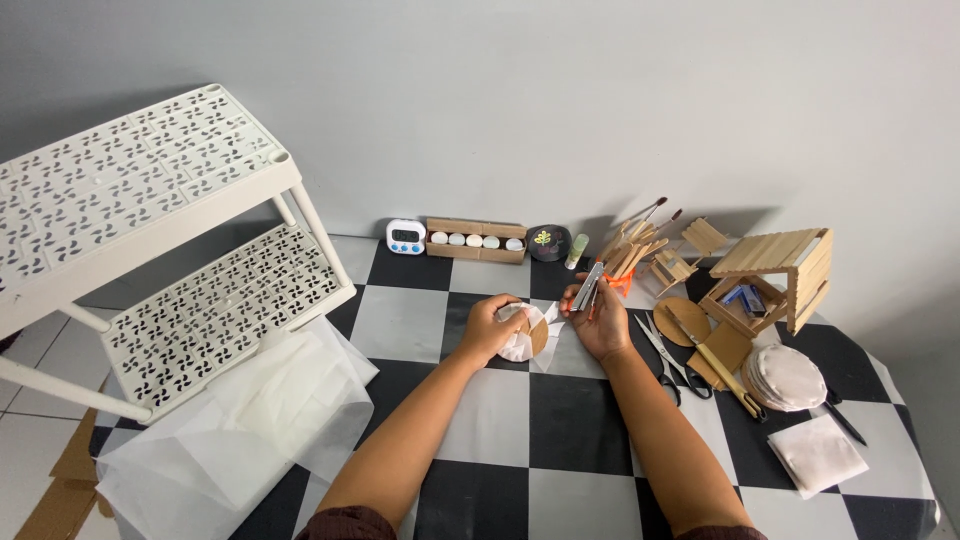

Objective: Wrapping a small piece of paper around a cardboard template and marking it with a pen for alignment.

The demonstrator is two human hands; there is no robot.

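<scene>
My left hand (491, 327) holds a round brown cardboard disc wrapped in white fabric (527, 334) above the checkered mat. My right hand (598, 322) grips a metal stapler (588, 287), its front end pointing up and away, just right of the disc. The fabric's loose edges stick out between the two hands.
A white perforated plastic rack (160, 240) stands at left, with crumpled white sheet (250, 420) below it. At right lie scissors (668, 355), a stack of white-covered discs (790, 377), a folded white cloth (818, 452), a craft-stick house (775, 275). A timer (405, 236) and a tray of small pots (476, 241) sit by the wall.
</scene>
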